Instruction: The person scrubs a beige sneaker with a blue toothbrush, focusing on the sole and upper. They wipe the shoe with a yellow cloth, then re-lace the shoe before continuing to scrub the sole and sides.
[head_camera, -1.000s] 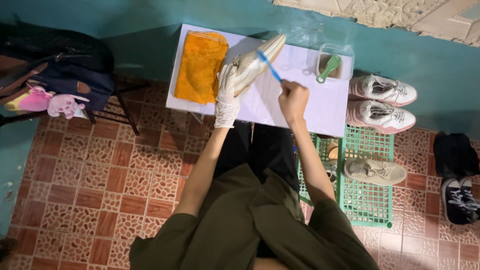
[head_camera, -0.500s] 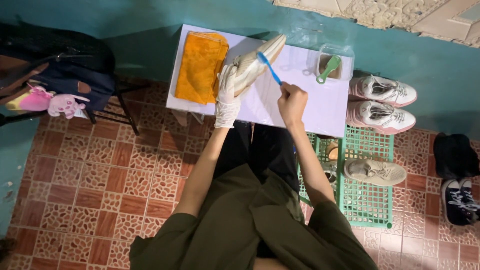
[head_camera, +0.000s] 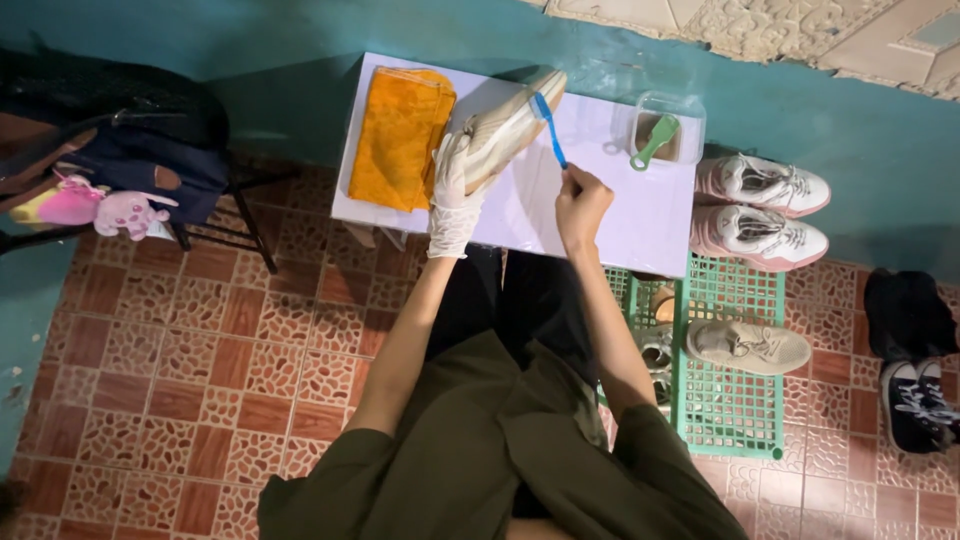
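My left hand (head_camera: 455, 195), in a white glove, grips a beige sneaker (head_camera: 515, 125) and holds it tilted above the white table (head_camera: 640, 225). My right hand (head_camera: 581, 203) is bare and holds a blue toothbrush (head_camera: 548, 128) by its handle. The brush head rests against the sneaker near its toe end. An orange cloth (head_camera: 398, 135) lies folded on the table left of the sneaker. A clear plastic tub (head_camera: 668, 125) with a green brush (head_camera: 655, 141) in it stands on the table's far right corner.
A pair of white and pink sneakers (head_camera: 760, 210) sits right of the table. One beige sneaker (head_camera: 748, 345) lies on a green plastic rack (head_camera: 735, 410). Dark shoes (head_camera: 915, 400) are at far right. A dark backpack (head_camera: 120, 140) with a pink plush toy (head_camera: 105, 210) rests at left.
My right hand and the toothbrush have shifted slightly along the sneaker. The left hand keeps the sneaker in the same place.
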